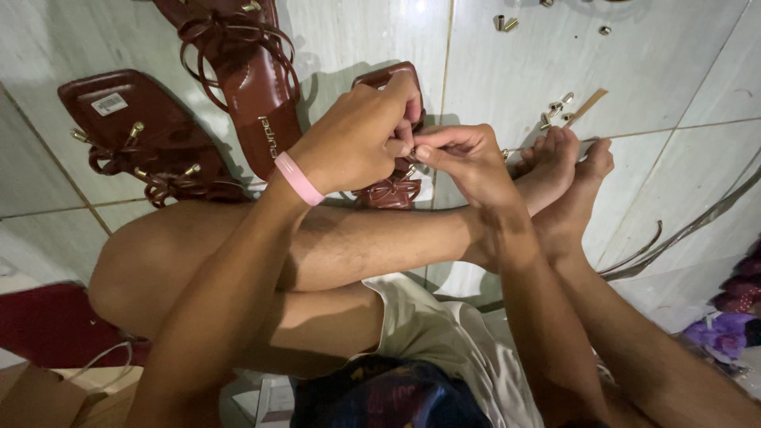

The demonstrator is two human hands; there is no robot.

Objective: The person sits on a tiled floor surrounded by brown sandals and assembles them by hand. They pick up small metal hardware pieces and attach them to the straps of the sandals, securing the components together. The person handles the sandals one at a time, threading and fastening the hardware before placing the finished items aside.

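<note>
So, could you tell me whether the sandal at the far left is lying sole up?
Sole up: the sandal shows its flat underside with a white sticker, straps beneath.

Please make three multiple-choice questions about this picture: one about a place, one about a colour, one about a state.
1. Where does the sandal under the hands lie?
A. on the tiled floor
B. on a table
C. in a box

2. What colour is the wristband?
A. green
B. pink
C. black

3. How are the left hand and right hand?
A. far apart
B. flat on the floor
C. fingertips together, pinching a small piece

Answers: 1 A, tiles show around the sandal. 2 B, the band on the left wrist is pink. 3 C, the fingertips meet above the sandal.
</note>
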